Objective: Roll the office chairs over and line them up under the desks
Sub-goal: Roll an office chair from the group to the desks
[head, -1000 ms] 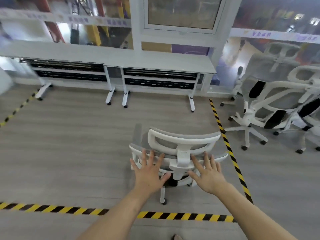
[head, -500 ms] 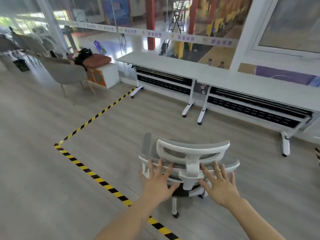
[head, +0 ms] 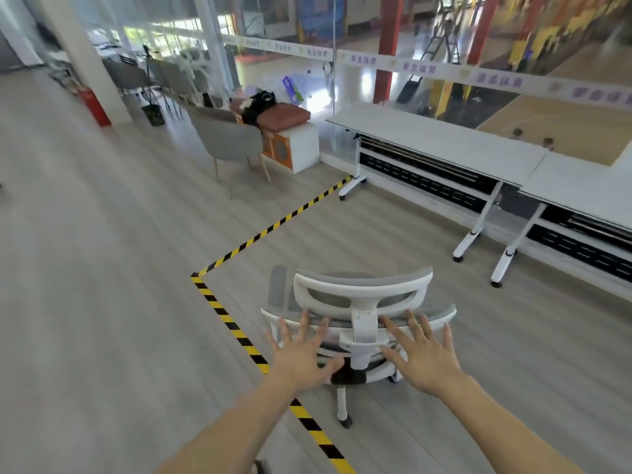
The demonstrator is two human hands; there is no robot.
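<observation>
A white office chair (head: 359,302) with a grey mesh back and headrest stands on the floor in front of me, its back turned to me. My left hand (head: 302,355) lies flat with spread fingers against the left side of the backrest. My right hand (head: 422,357) presses flat on the right side. Neither hand grips anything. Two long white desks (head: 444,138) stand end to end along the glass wall at the right, with room beneath them.
Yellow-black floor tape (head: 239,333) makes a corner just left of the chair. A grey armchair (head: 229,142), a white cabinet with a brown cushion (head: 294,138), a red extinguisher (head: 94,107) and a white pillar (head: 85,53) stand at the left back.
The view has swung to the left. The other office chairs at the right have dropped out of sight, and the armchair and cabinet have come in. Both hands stay flat on the chair's back.
</observation>
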